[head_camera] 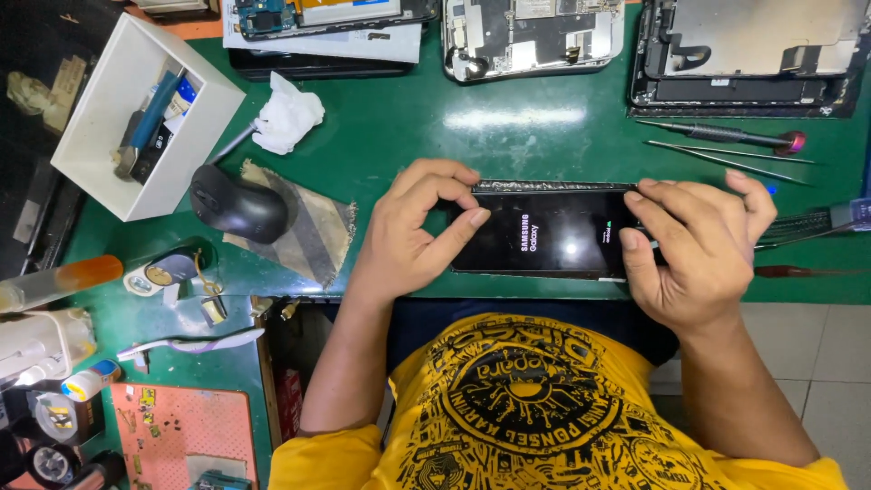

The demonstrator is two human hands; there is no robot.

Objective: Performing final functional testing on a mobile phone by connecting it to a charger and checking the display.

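We hold a dark phone (544,233) flat at the near edge of the green worktop (508,127), its screen lit with small white markings. Our left hand (413,231) pinches its left end between thumb and curled fingers; our right hand (699,245) grips the right end. A black mouse (238,203) lies to the left (on a striped pad), beside a white box (109,168) of tools. Tweezers (726,156) lie beyond.
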